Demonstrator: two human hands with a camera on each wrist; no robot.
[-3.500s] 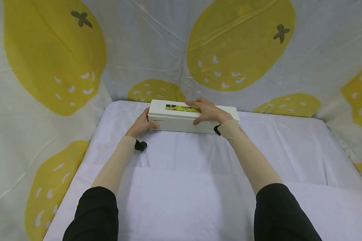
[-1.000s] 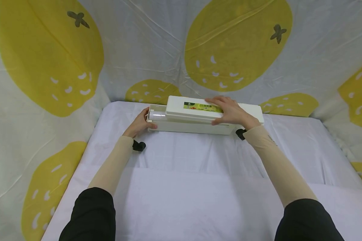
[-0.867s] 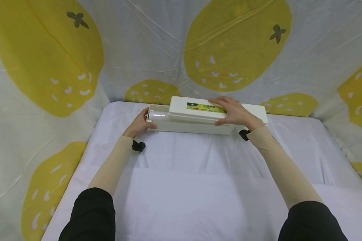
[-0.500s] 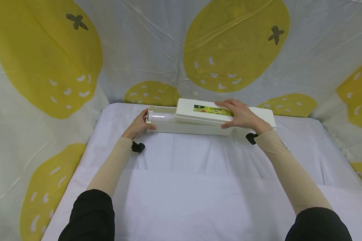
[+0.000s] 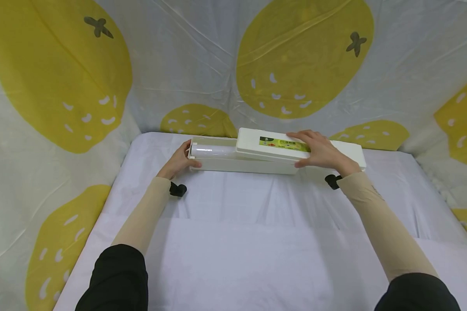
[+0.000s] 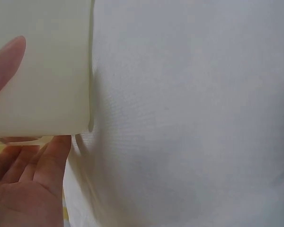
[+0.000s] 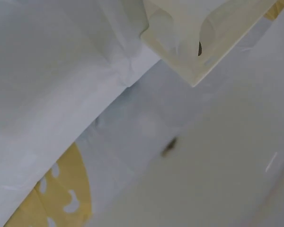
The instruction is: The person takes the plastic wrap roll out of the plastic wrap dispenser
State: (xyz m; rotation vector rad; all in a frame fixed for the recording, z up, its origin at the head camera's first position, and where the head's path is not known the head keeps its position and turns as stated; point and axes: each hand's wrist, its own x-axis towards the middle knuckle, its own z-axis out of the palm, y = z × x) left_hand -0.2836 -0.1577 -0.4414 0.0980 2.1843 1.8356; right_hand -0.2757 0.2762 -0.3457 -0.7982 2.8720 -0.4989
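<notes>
A long white cling film box (image 5: pixel 249 166) lies at the back of the table. Its lid (image 5: pixel 251 139), with a yellow-green label, sits shifted to the right and slightly askew. This bares a clear film roll (image 5: pixel 214 150) in the left part of the base. My left hand (image 5: pixel 179 162) grips the base's left end; in the left wrist view the thumb lies on one face and the fingers (image 6: pixel 52 161) bend at the end. My right hand (image 5: pixel 323 151) holds the lid from above, thumb at its front edge. The right wrist view shows the base's corner (image 7: pixel 191 78).
A white cloth (image 5: pixel 233 259) covers the table. Behind and at both sides hangs a white curtain (image 5: pixel 187 56) with large yellow fruit prints. The lid's right end reaches past the base's right end.
The lid, first aligned on the box, has slid to the right with my right hand, uncovering more of the film roll. My left hand stays at the left end.
</notes>
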